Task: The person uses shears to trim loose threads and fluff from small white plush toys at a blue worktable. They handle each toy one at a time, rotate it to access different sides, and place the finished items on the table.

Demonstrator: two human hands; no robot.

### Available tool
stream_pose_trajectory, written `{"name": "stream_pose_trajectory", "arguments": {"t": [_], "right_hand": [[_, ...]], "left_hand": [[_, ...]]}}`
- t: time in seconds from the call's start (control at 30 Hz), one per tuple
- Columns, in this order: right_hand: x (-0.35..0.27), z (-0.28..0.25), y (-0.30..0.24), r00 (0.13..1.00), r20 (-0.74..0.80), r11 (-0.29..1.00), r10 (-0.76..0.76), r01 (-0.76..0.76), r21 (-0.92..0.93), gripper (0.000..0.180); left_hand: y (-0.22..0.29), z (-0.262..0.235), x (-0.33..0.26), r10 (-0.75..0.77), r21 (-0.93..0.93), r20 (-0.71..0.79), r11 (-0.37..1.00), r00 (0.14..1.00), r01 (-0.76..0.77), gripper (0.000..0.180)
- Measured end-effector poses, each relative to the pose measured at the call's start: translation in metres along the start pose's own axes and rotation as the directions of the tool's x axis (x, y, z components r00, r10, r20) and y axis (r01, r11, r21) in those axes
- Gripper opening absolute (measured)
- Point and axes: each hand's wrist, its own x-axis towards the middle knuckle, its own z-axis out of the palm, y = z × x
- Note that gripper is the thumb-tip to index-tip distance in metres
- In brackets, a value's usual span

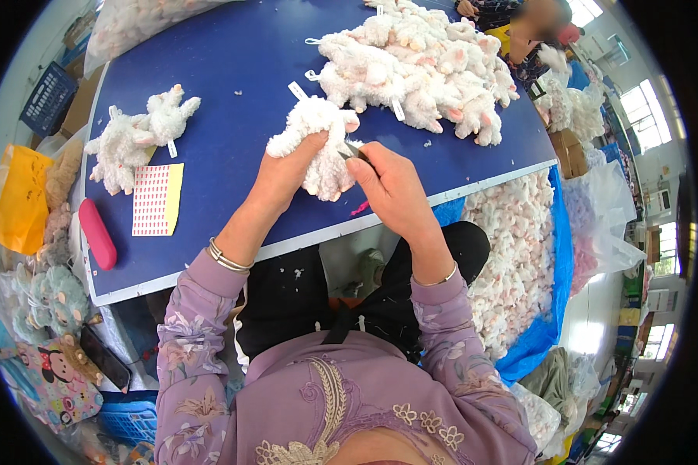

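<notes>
A fluffy white plush lamb (306, 120) with a loop tag is held over the table's near edge. My left hand (293, 164) grips its body, thumb on the fleece. My right hand (392, 184) is closed around small dark thread snips (354, 152), whose tip touches the lamb's side; the palm hides most of them. Just beyond my hands lies a large heap of similar white plush lambs (419, 70). A couple more plush lambs (124, 147) lie at the left, beside a sheet of small red stickers (153, 200).
The blue table (233, 62) has a pale edge, with a pink case (97, 235) at its left corner. A pink cord (360, 208) lies near its front edge. At right, a blue-lined container (512, 263) holds many white plush pieces. Another person (520, 46) sits across the table.
</notes>
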Motion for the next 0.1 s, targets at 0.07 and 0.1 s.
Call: {"name": "stream_pose_trajectory", "arguments": {"t": [0.07, 0.1], "right_hand": [[0.0024, -0.0067, 0.003, 0.999, 0.029, 0.995, 0.021, -0.019, -0.094, 0.027], [0.0044, -0.0119, 0.0043, 0.998, 0.043, 0.989, 0.035, -0.029, -0.142, 0.028]], "left_hand": [[-0.0013, 0.0008, 0.0001, 0.002, 0.013, -0.006, 1.0, 1.0, -0.002, 0.032], [-0.0023, 0.0024, 0.0002, 0.002, 0.019, -0.008, 1.0, 1.0, -0.002, 0.033]]}}
